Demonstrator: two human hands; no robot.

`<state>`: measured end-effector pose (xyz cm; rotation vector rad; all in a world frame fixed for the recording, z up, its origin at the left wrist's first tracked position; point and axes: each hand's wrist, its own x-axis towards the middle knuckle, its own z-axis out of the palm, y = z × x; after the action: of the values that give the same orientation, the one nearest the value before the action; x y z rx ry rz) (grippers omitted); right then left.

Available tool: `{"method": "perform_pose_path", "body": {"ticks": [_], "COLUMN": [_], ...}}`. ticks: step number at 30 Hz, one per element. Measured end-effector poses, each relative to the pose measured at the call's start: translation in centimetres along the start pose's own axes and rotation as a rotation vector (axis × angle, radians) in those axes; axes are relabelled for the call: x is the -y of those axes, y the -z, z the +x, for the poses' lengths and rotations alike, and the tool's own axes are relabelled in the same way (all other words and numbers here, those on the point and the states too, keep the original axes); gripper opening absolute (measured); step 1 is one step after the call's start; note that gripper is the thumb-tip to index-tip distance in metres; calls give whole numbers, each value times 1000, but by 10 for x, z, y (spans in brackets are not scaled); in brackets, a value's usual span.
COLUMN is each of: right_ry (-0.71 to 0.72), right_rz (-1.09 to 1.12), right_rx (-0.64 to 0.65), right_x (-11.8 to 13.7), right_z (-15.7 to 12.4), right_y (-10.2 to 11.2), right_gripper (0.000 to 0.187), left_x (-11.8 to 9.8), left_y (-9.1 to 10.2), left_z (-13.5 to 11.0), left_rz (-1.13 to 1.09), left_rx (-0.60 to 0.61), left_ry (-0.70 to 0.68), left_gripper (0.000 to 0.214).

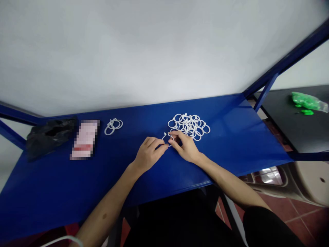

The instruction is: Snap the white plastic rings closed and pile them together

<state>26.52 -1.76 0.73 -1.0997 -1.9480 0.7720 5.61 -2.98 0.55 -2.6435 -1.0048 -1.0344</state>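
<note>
Between both hands, above the blue table [218, 151], is a white plastic curtain ring [165, 134] with a gap at its top. My left hand [149, 153] pinches the left and lower side of it. On its right side, the fingers of my right hand [188, 147] are closed round the band. Just behind my right hand lies a pile of similar white rings [197, 120], overlapping one another. A smaller group of white rings [110, 129] rests farther left, apart from my hands. My fingertips partly cover the held ring.
A crumpled black plastic bag [48, 137] lies at the table's left end, beside a blurred-out pinkish rectangular thing [84, 140]. Blue metal posts [266, 92] stand at the sides. To the right are a dark table [285, 120] with a green-filled bag [305, 101] and a beige chair [311, 178].
</note>
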Motion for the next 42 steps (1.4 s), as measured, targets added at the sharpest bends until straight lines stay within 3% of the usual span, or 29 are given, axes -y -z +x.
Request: {"method": "perform_pose_path", "body": {"ticks": [4,8,11,13,16,23,31,38,42], "right_ry": [-14,29,56,87,126,178,284,256,142], "right_rz": [56,51,57,74,94,90,-73,-151,-378], "right_rx": [-36,-56,-18,28,74,129,227,81,-42], "right_x": [-4,-5,-4,-3,-4,-8,-8,-5,-7], "right_z": [-1,-1,-1,-1,-1,-1,-5,0,11], "right_y": [-5,-3,-3,-2,-2,0,0,0,9], "right_gripper": [19,15,16,15,16,22,29,21,23], "left_x": [-3,-1,2,3,3,2,2,5,31], "left_y": [-3,-4,-5,-6,-7,-8,-11,-7,7], "left_z": [-1,-3,-4,-5,-5,-7,-11,-6,-7], "left_rz": [-65,-157,-215,-265,-350,-386,-361,-270,-47], "left_rx": [3,-87,50,134,163,141,97,164,114], "left_ry": [42,279,386,394,386,317,295,294,434], "left_gripper": [13,12,10,18,20,23,25,22,27]}}
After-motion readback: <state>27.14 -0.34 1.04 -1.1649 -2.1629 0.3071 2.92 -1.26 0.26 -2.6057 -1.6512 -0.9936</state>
